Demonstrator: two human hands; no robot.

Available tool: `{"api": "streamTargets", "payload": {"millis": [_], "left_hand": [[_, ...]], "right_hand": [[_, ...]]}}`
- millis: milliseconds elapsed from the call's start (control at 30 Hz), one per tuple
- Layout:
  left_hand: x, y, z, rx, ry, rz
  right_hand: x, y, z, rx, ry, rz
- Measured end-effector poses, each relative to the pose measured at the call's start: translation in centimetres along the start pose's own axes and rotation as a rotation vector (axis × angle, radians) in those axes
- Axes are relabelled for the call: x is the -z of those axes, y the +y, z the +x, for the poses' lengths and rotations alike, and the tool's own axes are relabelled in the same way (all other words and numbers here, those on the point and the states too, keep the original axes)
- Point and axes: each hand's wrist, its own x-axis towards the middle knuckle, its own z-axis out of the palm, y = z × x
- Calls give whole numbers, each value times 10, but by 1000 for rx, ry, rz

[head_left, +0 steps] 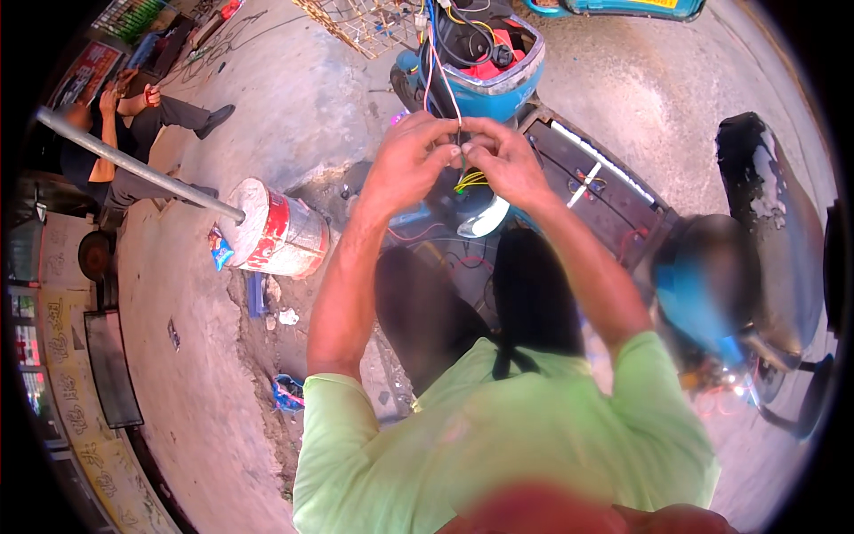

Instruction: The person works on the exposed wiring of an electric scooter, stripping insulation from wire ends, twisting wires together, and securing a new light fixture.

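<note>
Both hands pinch at thin wires (433,52) — the left hand (405,165) and right hand (505,163) meet thumb and fingertips close together, grasping the strands between them. The wires hang down to the fingers from the far side, beside an open blue scooter shell (520,100) with red and black parts inside. Just below the fingertips, on the near side, sits a bunch of yellow-green wires (471,182). To the right of the hands lies a dark compartment (556,151) crossed by a white strip (605,165). To the left stands a red-and-white bucket (289,233) with a grey pole (142,165) rising from it — a small blue packet (220,249) lies against its top. Far left is a seated person (169,114); well to the right, a worn black seat (756,165).
</note>
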Motion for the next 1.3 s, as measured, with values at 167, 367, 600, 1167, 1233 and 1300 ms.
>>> {"api": "streamTargets", "payload": {"millis": [167, 367, 600, 1167, 1233, 1300], "left_hand": [[5, 9, -3, 78, -65, 118], [-3, 8, -11, 355, -8, -66], [-4, 37, -19, 214, 108, 234], [-24, 11, -40, 444, 162, -24], [-19, 14, -42, 520, 122, -67], [-15, 13, -46, 366, 137, 31]], "right_hand": [[2, -11, -5, -30, -14, -46], [-4, -3, -4, -85, -51, 57], [-3, -7, -1, -101, -63, 90], [-12, 31, 4, -140, 14, 176], [-15, 32, 4, -149, 15, 232], [-21, 29, 0, -128, 96, 243]]}}
